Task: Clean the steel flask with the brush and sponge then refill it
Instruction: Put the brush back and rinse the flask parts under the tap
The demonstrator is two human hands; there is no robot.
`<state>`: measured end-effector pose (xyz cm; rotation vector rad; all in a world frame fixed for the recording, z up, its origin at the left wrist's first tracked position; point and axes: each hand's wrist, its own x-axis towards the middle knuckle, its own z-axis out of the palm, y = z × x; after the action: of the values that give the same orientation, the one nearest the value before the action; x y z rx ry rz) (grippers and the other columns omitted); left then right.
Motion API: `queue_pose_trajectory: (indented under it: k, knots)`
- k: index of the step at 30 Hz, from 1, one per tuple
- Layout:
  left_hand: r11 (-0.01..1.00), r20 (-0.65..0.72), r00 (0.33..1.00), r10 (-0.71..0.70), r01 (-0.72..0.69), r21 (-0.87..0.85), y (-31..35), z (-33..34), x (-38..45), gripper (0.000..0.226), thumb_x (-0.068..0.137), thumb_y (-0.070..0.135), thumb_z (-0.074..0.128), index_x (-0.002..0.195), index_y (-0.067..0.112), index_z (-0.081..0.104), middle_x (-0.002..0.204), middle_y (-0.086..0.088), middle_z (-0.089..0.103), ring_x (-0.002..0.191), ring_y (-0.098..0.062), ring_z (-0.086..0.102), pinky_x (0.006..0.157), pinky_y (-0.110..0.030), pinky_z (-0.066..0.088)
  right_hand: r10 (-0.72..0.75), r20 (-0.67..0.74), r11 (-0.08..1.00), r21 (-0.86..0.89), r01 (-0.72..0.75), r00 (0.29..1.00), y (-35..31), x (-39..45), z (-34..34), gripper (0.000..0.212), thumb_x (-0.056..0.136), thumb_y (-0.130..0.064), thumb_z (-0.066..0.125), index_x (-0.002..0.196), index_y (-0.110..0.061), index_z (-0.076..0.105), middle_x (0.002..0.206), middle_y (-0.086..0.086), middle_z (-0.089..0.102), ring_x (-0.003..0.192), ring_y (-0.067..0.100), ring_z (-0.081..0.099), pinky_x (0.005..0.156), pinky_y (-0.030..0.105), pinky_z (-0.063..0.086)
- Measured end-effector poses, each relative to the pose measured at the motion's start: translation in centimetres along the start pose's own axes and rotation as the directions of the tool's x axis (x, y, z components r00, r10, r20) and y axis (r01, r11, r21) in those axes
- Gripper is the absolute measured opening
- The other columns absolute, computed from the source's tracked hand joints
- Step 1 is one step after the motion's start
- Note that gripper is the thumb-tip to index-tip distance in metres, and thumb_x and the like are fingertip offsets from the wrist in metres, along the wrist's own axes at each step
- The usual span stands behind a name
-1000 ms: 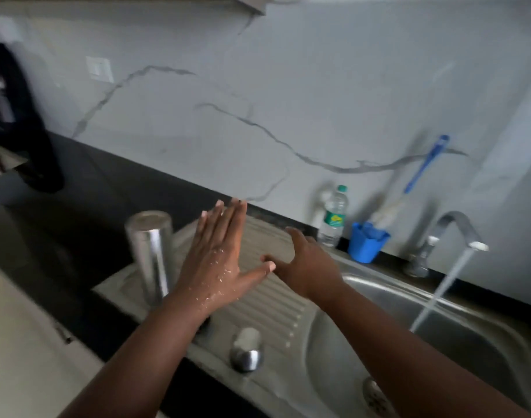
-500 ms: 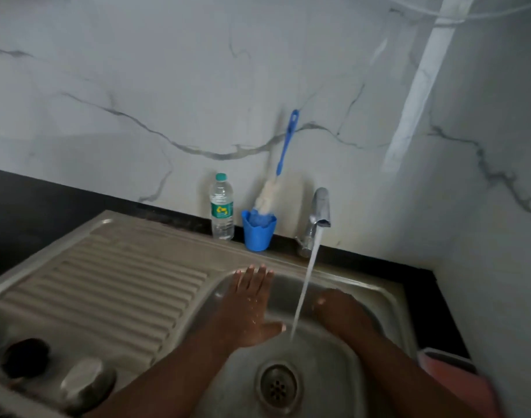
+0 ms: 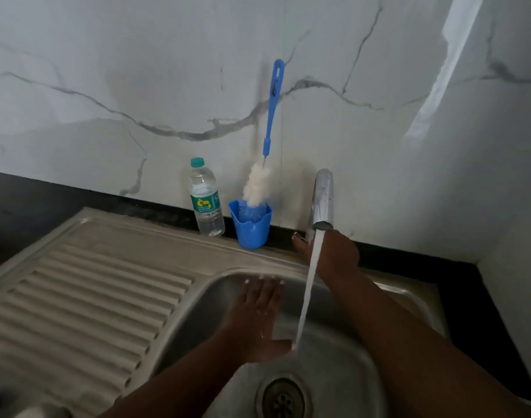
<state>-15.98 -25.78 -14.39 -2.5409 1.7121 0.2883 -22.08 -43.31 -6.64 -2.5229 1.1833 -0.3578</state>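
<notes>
The blue-handled bottle brush (image 3: 272, 110) stands with its white bristles in a blue cup (image 3: 252, 229) against the wall. Water runs from the steel tap (image 3: 323, 200) into the sink basin (image 3: 342, 366). My left hand (image 3: 256, 321) hovers flat and wet over the basin, just left of the stream, fingers straight. Behind the stream, my right hand (image 3: 333, 254) wraps the tap's base, thumb on the left side and fingers hidden. The steel flask is out of view.
A small plastic water bottle (image 3: 206, 203) stands left of the blue cup. The ribbed steel drainboard (image 3: 77, 297) lies to the left, with a blurred metal piece (image 3: 41, 413) at its bottom edge. The drain (image 3: 283, 399) sits near the bottom. Black counter surrounds the sink.
The view swung from the drainboard and flask to the sink. Both hands moved into the basin by the stream; then my right hand rose from the basin to the tap's base.
</notes>
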Motion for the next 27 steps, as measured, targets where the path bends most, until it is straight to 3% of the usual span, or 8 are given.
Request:
queue_pose_trajectory:
  k: [4,7,11,15,18,21,27]
  knots:
    - [1.000,0.084,0.996,-0.006,0.008,-0.022,0.2,2.0,0.5,0.111,0.087,0.075,0.043,0.154,0.013,-0.021,0.161,-0.008,-0.028,0.149,-0.030,-0.024,0.116,-0.045,-0.020,-0.012,0.067,0.987,0.162,0.001,0.998,1.9,0.6,1.2,0.039,0.099,-0.040,0.045,0.073,-0.013,0.054,0.067,-0.001,0.054,0.066,0.018,0.057,0.063,0.028,0.041]
    - [1.000,0.110,0.994,-0.002,0.002,-0.004,0.6,2.6,0.6,0.110,0.089,0.074,0.043,0.154,0.012,-0.021,0.162,-0.011,-0.025,0.150,-0.029,-0.024,0.118,-0.046,-0.019,-0.005,0.076,0.955,0.296,-0.017,0.997,2.5,1.2,1.8,0.047,0.097,-0.048,0.044,0.070,-0.013,0.060,0.062,-0.001,0.055,0.062,0.020,0.056,0.055,0.028,0.035]
    - [1.000,0.117,0.993,0.009,-0.008,-0.011,0.8,2.2,0.4,0.110,0.089,0.074,0.042,0.154,0.012,-0.021,0.162,-0.011,-0.026,0.149,-0.029,-0.025,0.118,-0.046,-0.018,-0.003,0.100,0.950,0.311,-0.029,0.995,2.9,1.3,2.2,0.055,0.096,-0.055,0.041,0.069,-0.012,0.063,0.067,0.006,0.061,0.067,0.025,0.060,0.061,0.030,0.040]
    - [1.000,0.098,0.995,0.013,-0.011,-0.017,0.8,1.3,-0.2,0.109,0.090,0.073,0.043,0.155,0.012,-0.020,0.163,-0.012,-0.024,0.150,-0.030,-0.023,0.118,-0.046,-0.018,0.035,0.117,0.935,0.348,-0.075,0.992,2.9,-0.1,2.5,0.057,0.096,-0.060,0.037,0.074,-0.015,0.063,0.064,-0.002,0.056,0.061,0.013,0.053,0.055,0.025,0.033]
    - [1.000,0.085,0.996,0.016,-0.015,-0.007,0.6,0.8,-1.1,0.110,0.089,0.073,0.046,0.156,0.012,-0.017,0.164,-0.013,-0.020,0.151,-0.031,-0.020,0.118,-0.047,-0.017,0.043,0.112,0.937,0.340,-0.079,0.993,3.2,-2.3,3.2,0.051,0.098,-0.059,0.034,0.096,-0.017,0.064,0.079,-0.002,0.060,0.072,0.015,0.055,0.060,0.026,0.034]
    - [1.000,0.060,0.998,0.001,-0.001,0.000,0.7,0.2,-2.3,0.110,0.089,0.073,0.046,0.156,0.012,-0.015,0.165,-0.013,-0.018,0.151,-0.031,-0.019,0.121,-0.049,-0.014,0.048,0.103,0.926,0.368,-0.082,0.994,3.3,-4.8,3.8,0.043,0.099,-0.052,0.039,0.109,-0.019,0.065,0.106,0.008,0.066,0.090,0.022,0.057,0.075,0.030,0.038]
    - [1.000,0.000,1.000,-0.010,0.010,0.005,0.9,-1.1,-5.2,0.109,0.087,0.074,0.045,0.158,0.012,-0.010,0.166,-0.012,-0.011,0.153,-0.030,-0.013,0.120,-0.049,-0.011,-0.003,0.250,0.983,0.177,-0.043,0.968,2.4,-10.3,4.3,0.056,0.094,-0.057,0.045,0.133,-0.017,0.050,0.133,0.010,0.056,0.119,0.027,0.054,0.098,0.039,0.042]
